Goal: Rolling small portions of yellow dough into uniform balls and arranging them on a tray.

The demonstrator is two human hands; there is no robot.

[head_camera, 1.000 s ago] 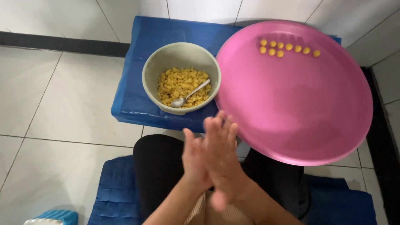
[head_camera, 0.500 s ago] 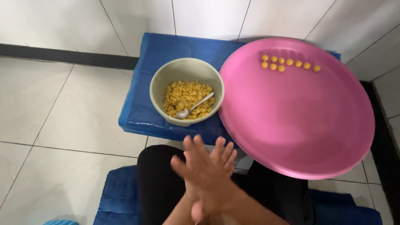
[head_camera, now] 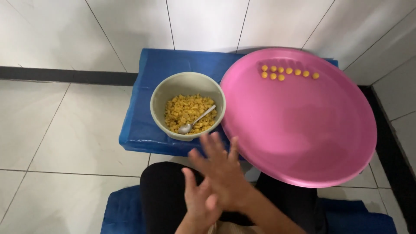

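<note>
Now the right hand (head_camera: 223, 173) has slid forward across the left hand (head_camera: 197, 201), palms pressed, fingers spread, holding nothing, just short of the beige bowl of yellow crumbly mixture (head_camera: 187, 105) beside the pink round tray (head_camera: 299, 117).

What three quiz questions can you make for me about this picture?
1. True or false: the spoon lies in the bowl.
2. Which colour is the tray? A green, B pink, C white.
3. Fill in: the small yellow balls sit on the ____.

Key
1. True; it rests on the yellow crumbs.
2. B.
3. Tray, near its far edge. The left hand and right hand are pressed together in front of the bowl, palm to palm, holding nothing that shows.
</note>
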